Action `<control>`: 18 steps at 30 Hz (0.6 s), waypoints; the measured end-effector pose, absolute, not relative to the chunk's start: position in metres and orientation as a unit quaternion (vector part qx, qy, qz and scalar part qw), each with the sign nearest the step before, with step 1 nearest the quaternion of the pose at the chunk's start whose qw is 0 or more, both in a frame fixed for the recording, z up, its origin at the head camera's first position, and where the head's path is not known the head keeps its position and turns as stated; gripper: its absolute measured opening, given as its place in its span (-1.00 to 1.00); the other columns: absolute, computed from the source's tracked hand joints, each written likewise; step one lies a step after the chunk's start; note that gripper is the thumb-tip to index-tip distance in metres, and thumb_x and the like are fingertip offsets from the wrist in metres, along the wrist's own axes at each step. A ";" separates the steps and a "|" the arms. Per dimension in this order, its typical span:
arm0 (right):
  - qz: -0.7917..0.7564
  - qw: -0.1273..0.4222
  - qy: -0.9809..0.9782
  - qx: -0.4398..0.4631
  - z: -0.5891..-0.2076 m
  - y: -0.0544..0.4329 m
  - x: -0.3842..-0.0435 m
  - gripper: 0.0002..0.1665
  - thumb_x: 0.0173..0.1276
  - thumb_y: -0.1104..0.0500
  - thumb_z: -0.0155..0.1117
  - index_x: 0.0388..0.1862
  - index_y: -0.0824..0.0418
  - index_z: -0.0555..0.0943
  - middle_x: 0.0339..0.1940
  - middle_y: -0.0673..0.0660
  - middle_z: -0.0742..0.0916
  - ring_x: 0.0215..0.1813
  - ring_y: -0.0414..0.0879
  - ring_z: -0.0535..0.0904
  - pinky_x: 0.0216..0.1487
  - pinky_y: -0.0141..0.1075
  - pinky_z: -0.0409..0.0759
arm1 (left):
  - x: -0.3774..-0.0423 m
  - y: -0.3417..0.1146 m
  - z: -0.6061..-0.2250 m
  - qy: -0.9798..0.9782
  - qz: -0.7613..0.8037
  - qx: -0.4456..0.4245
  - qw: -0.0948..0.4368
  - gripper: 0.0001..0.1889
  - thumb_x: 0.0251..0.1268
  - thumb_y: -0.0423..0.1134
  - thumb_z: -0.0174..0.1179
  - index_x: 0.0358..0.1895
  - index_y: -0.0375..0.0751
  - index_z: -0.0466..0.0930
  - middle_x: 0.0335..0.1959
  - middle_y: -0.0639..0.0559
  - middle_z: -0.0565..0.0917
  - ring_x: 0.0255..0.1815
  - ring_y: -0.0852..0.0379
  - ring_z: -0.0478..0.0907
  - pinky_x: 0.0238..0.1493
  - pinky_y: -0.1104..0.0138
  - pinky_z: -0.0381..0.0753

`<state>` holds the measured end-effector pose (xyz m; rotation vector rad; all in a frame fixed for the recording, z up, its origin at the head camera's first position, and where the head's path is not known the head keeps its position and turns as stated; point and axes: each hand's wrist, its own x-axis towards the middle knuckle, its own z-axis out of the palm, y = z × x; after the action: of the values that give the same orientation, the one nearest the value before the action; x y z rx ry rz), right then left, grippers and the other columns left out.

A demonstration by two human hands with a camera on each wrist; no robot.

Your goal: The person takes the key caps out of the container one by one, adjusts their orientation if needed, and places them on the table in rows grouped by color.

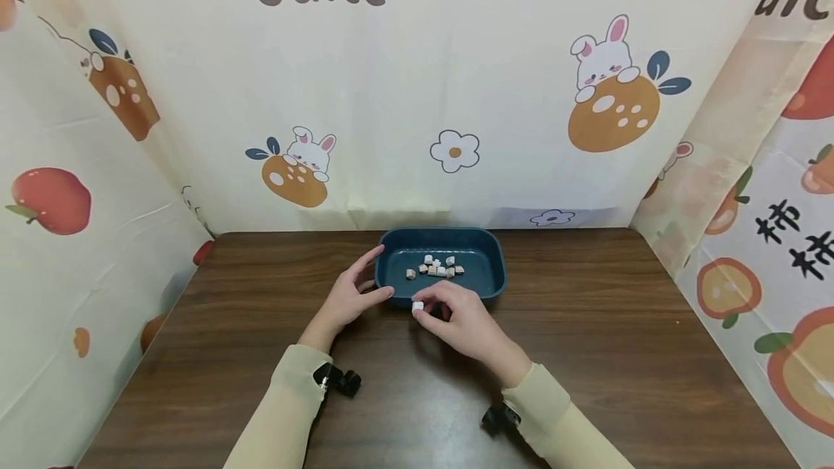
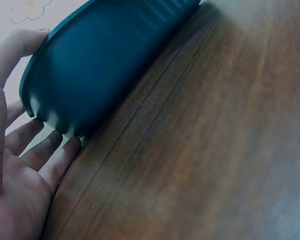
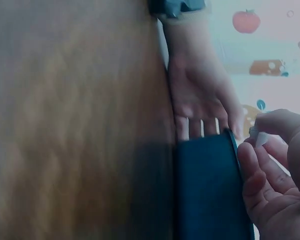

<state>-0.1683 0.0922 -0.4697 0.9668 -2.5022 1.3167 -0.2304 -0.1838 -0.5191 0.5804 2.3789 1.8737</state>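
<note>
A cream fabric backdrop [image 1: 397, 78] printed with rabbits and fruit rises behind a dark wood surface [image 1: 606, 339], where a blue tray [image 1: 481, 282] sits by the middle of the far edge. A person's left hand [image 1: 345, 302] rests outstretched fingers against the tray's left end, clenched on nothing, while the right hand's [image 1: 468, 320] fingers pinch a small white cube [image 1: 418, 306] beside the near rim. Small pale blocks [image 1: 433, 271] lie inside.
</note>
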 end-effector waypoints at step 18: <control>0.462 -0.009 -0.844 0.271 -0.502 0.067 -0.160 -0.82 0.43 0.22 0.60 -0.02 0.14 0.85 -0.23 -0.07 0.80 -0.23 -0.29 0.71 -0.12 -0.34 0.77 | -0.231 -0.183 -0.518 0.769 0.610 0.190 0.035 -0.13 0.47 -0.23 0.48 0.75 -0.07 0.24 0.75 -0.10 0.25 0.62 -0.29 0.39 0.52 -0.16 0.48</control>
<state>-0.1604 0.0668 -0.5019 0.8555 -2.6682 1.4616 -0.2311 -0.1832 -0.5179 0.5848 2.3626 1.8751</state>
